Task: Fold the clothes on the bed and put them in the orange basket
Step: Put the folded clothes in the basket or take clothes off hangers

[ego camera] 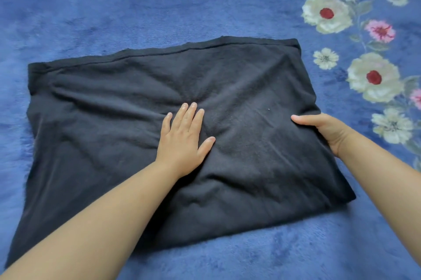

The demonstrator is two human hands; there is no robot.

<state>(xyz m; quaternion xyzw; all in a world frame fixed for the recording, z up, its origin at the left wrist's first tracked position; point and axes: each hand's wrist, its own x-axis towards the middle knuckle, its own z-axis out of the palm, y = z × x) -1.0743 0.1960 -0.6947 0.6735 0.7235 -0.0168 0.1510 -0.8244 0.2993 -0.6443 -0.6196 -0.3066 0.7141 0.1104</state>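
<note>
A dark navy garment [118, 106] lies spread flat on the bed, its hemmed edge running along the far side. My left hand [182, 140] presses flat on the middle of the cloth, fingers straight and close together. My right hand [328, 129] grips the garment's right edge, thumb on top of the cloth and fingers tucked out of sight beneath it. The orange basket is not in view.
A blue plush bedspread [159, 1] covers the whole bed around the garment. A printed band of white and pink flowers [325, 14] runs down its right side.
</note>
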